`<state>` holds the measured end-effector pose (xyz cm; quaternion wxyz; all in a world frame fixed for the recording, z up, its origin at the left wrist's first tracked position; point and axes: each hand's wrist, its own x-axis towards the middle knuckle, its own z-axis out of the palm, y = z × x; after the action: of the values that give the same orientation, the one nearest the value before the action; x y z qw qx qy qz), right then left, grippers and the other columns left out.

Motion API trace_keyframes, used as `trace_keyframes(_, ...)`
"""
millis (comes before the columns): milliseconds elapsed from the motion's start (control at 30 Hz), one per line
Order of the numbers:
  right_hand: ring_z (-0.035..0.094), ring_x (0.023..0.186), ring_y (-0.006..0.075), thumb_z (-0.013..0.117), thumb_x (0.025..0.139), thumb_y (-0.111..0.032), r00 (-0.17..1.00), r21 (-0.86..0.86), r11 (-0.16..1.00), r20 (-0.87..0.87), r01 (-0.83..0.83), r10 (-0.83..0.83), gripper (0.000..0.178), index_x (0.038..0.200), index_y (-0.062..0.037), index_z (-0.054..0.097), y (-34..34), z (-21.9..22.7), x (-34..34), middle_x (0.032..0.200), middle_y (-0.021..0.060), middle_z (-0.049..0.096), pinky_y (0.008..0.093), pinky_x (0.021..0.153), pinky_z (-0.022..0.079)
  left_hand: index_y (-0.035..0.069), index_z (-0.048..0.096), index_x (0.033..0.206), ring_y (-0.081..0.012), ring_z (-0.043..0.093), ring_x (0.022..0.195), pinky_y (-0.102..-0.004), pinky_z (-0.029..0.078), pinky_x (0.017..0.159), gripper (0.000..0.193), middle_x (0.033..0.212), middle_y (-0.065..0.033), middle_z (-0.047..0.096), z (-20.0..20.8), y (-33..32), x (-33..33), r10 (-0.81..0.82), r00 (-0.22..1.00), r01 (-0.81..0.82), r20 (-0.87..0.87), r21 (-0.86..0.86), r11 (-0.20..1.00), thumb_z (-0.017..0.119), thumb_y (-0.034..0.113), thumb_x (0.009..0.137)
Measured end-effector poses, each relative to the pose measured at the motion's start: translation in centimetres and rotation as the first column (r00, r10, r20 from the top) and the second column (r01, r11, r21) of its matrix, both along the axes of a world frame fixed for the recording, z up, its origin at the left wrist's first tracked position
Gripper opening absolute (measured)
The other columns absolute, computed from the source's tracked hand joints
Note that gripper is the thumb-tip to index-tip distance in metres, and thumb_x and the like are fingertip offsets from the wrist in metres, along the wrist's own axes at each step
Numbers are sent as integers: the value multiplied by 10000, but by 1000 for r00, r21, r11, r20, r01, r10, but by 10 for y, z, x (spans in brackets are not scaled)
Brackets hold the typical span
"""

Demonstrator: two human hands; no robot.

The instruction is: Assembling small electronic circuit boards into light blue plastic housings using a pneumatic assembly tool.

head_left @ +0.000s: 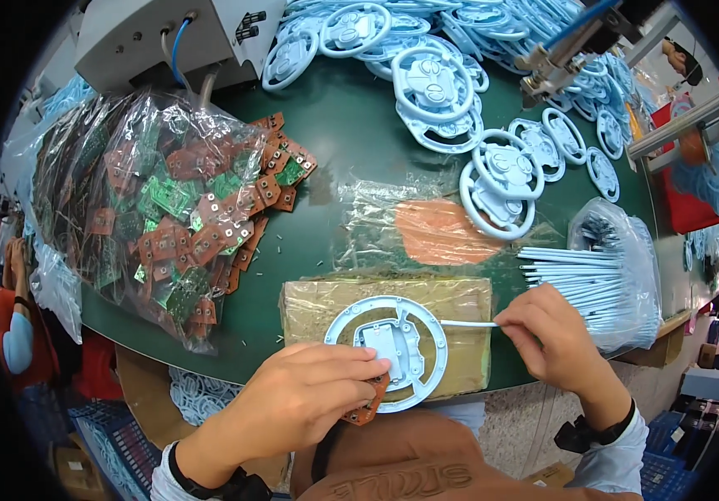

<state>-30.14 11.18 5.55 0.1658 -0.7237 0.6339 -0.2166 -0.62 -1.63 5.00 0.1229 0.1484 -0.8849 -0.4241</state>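
Near us, our left hand (309, 392) presses a brown circuit board (368, 407) against the pale-blue plastic wheel (386, 351) on the tape-wrapped cardboard block (459, 305); our right hand (547, 334) pinches a thin white stick (468, 323). Far left on the table (342, 125), a clear crinkled bag (125, 209) holds boards.

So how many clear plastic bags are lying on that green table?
3: a big bag of circuit boards at left, a flat bag at centre, and a bag of pale sticks at right. The wheel pile may hide others.

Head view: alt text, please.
The left hand presses a brown circuit board against a pale blue toy steering wheel on a green table, while the right hand pinches a thin white stick at its rim.
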Motion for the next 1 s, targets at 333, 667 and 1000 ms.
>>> trace_keyframes(333, 600, 814, 289, 713, 752, 47, 970, 84, 996, 243, -2, -19, 191, 909, -46, 658, 6, -13, 7, 885, 88, 647, 367, 725, 467, 83, 737, 925, -249, 670, 1121, -376, 529, 899, 206, 1166, -46, 722, -12, -9, 5, -60, 997, 64, -54, 63, 996, 702, -5, 742)
trace_keyframes(667, 610, 793, 246, 700, 767, 53, 861, 387, 919, 443, 70, -252, 182, 915, -53, 681, 5, -6, 14, 873, 62, 656, 334, 702, 469, 71, 733, 908, -258, 665, 1133, -384, 527, 910, 192, 1162, -68, 721, -13, -11, 8, -54, 992, 67, -112, 122, 990, 711, -9, 734)
trace_keyframes(1000, 592, 738, 257, 736, 728, 30, 991, 44, 997, 119, -65, 59, 206, 913, -53, 698, -4, 0, 27, 848, 62, 639, 345, 628, 481, 85, 727, 914, -256, 666, 1114, -388, 521, 897, 166, 1149, -46, 723, -8, -8, 4, -53, 996, 58, -67, 80, 995, 707, 23, 761)
